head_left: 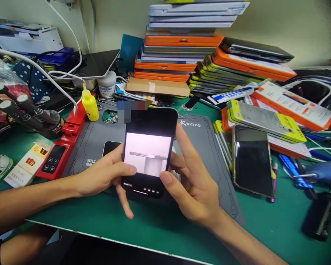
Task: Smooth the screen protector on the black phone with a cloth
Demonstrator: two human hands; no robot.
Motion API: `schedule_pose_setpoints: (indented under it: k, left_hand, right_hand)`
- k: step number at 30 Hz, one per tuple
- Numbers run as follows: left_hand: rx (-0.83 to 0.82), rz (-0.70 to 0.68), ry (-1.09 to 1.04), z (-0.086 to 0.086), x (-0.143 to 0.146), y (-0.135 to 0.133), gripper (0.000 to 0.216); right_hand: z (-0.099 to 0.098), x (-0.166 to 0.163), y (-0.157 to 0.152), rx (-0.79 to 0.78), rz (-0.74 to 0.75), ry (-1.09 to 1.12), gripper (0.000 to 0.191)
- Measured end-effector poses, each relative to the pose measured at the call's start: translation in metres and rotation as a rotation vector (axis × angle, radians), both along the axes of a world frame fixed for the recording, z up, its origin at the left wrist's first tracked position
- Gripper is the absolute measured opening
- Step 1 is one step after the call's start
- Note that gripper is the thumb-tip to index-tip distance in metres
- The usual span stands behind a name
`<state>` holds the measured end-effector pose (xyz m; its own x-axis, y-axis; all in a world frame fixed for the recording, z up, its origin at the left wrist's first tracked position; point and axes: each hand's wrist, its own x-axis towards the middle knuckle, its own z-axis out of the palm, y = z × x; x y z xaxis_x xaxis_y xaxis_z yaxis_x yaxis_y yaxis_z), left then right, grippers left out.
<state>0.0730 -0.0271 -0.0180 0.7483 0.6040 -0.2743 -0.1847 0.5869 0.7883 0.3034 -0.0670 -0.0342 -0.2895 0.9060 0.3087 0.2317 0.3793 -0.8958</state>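
Observation:
Upright between both hands is a black smartphone point(147, 123), its lit screen turned toward me with a pale picture across the middle. My left hand point(110, 173) is closed on the phone's left edge, thumb over the lower left of the screen and one finger hanging free below. On the right side, my right hand point(197, 184) grips the edge, with its thumb at the lower right corner and fingers partly hidden behind. Behind the held phone, a second dark phone point(111, 147) lies on the grey work mat point(215, 173), mostly covered by my left hand and the held phone.
A red tool with buttons point(53, 160), a yellow bottle point(90, 105) and a cigarette box point(29, 163) stand or lie at left. Another phone point(252, 162) lies right of the mat. Stacked flat boxes point(179, 40) rise behind. The green table's front edge point(99, 235) runs below my hands.

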Motion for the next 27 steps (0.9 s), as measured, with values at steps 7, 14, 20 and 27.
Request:
schedule_pose_setpoints:
  k: [7, 14, 20, 27]
  left_hand:
    - [0.028, -0.008, 0.105, 0.013, 0.004, -0.003, 0.06]
    - [0.022, -0.025, 0.041, 0.011, 0.004, -0.002, 0.072]
    - [0.026, -0.032, 0.009, 0.006, 0.001, -0.002, 0.065]
    - [0.026, 0.001, 0.067, 0.009, 0.007, -0.004, 0.064]
  right_hand:
    - [-0.003, -0.01, -0.002, 0.012, -0.068, 0.081, 0.084]
    - [-0.004, -0.01, -0.001, 0.023, -0.059, 0.112, 0.083]
    - [-0.003, -0.007, 0.001, 0.012, -0.045, 0.101, 0.08]
    - [-0.003, -0.013, 0.0, 0.009, -0.101, 0.108, 0.086]
